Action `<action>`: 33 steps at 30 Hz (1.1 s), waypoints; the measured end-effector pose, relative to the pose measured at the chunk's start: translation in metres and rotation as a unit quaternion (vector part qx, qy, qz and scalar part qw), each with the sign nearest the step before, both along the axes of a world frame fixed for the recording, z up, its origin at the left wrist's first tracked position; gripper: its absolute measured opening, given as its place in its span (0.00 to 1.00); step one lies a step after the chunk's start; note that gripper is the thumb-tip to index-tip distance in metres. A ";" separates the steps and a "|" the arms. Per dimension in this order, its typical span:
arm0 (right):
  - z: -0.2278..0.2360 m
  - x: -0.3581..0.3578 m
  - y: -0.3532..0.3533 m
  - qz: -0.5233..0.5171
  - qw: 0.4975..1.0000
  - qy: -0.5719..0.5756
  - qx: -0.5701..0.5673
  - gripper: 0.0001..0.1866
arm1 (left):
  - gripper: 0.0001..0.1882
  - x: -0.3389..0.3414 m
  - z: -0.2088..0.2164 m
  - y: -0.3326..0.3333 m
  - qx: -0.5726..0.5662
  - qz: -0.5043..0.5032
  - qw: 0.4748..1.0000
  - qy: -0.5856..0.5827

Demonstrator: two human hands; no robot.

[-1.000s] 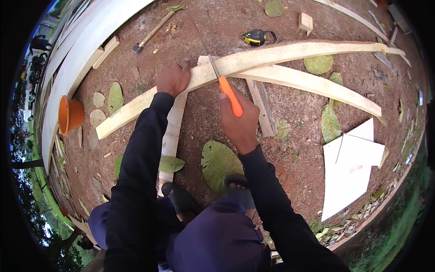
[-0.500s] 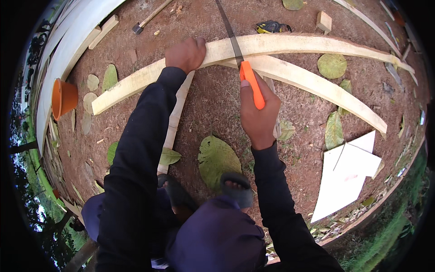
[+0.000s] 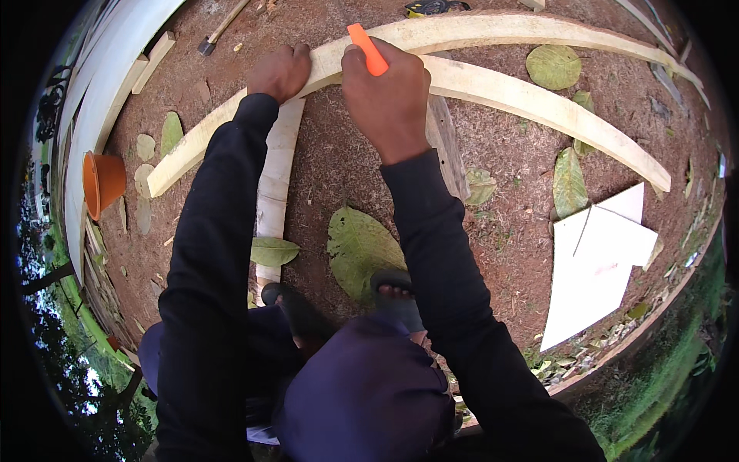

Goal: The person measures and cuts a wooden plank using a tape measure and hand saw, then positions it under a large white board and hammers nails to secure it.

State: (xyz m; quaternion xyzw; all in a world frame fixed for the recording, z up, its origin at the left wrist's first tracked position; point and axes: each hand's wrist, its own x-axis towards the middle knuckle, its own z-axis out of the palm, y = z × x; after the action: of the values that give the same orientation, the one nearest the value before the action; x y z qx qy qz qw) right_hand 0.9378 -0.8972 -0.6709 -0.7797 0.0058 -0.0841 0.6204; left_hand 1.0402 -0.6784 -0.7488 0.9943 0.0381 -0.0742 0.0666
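My right hand (image 3: 389, 96) is closed around the orange handle (image 3: 368, 51) of a hand saw. Little of the saw's dark blade shows past the handle at the long pale wooden plank (image 3: 493, 31). My left hand (image 3: 279, 73) grips that same plank to the left of the saw, fingers curled over its far edge. Under it, a second pale plank (image 3: 539, 92) slants off to the right. Two pieces run from beneath toward me: a pale board (image 3: 273, 173) on the left and a weathered grey one (image 3: 446, 142) near my right wrist.
An orange bucket (image 3: 108, 183) stands at the left beside a long white sheet (image 3: 123, 69). A hammer (image 3: 219, 31) and a yellow-black tape measure (image 3: 431, 8) lie beyond the plank. White board pieces (image 3: 593, 269) lie right; large leaves (image 3: 358, 246) are scattered on the soil.
My right hand has pushed the saw away from me and to the left, so less blade shows. The view has shifted slightly; my left hand keeps its hold on the plank.
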 end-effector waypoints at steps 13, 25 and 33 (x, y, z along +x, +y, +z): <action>0.002 0.022 -0.001 -0.008 0.999 0.002 -0.031 0.11 | 0.32 -0.004 0.008 -0.020 0.011 0.049 0.999 0.017; -0.009 -0.011 -0.014 0.017 1.000 0.022 -0.004 0.17 | 0.36 0.002 0.003 -0.007 -0.013 0.010 1.000 -0.007; 0.005 -0.228 -0.086 0.045 0.997 0.054 0.012 0.22 | 0.36 -0.019 0.021 0.001 -0.006 0.052 0.999 0.013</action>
State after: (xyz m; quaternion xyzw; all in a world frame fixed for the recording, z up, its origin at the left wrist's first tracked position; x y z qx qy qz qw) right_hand 0.7103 -0.9834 -0.6658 -0.7750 0.0054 -0.0141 0.6318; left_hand 1.0208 -0.6770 -0.7274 0.9895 0.0899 -0.0836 0.0757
